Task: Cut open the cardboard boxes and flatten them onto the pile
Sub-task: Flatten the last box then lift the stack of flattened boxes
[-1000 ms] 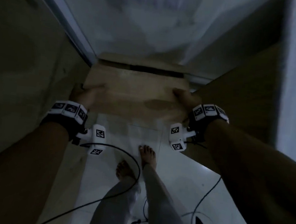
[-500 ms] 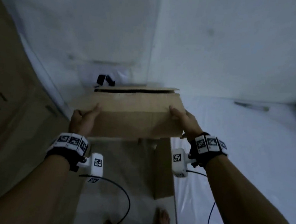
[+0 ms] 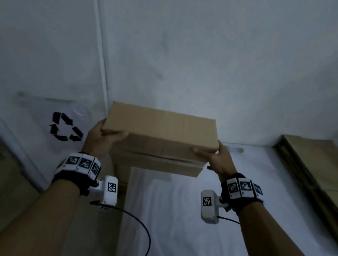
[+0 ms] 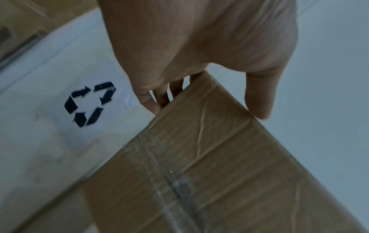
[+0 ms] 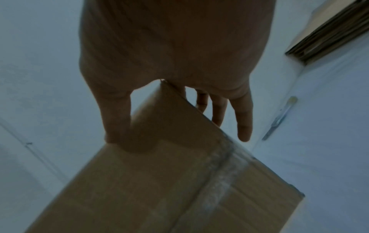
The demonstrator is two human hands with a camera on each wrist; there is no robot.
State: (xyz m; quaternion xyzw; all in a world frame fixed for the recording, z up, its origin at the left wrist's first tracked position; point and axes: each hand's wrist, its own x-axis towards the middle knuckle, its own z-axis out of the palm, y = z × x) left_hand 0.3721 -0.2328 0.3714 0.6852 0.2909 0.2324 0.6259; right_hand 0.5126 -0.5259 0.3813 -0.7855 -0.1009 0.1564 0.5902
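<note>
Cardboard is the only material in hand: one sealed box (image 3: 161,135), held up in front of the white wall (image 3: 212,49) between both hands, clear of the floor (image 3: 186,222). Against the views of a second and half a second ago, the box has come up from low among standing cartons at foot level, and the person has turned toward open floor.

A pile (image 3: 320,173) of flattened cardboard lies along the right edge, well apart from the box. A recycling mark (image 3: 66,127) shows at left.

Tape (image 4: 175,186) crosses the box's underside seam, uncut; the right wrist view shows the same.

Left hand (image 3: 101,140) grips the left end, thumb on the near face, fingers round the far side. Right hand (image 3: 215,157) grips the right end likewise, thumb on one face, fingers straight down the end.

A slim tool (image 3: 234,149), possibly a cutter, lies on the floor beyond the right hand; too small to confirm.

Judgement: the box is fetched, not opened. Setting down and cutting remain.
</note>
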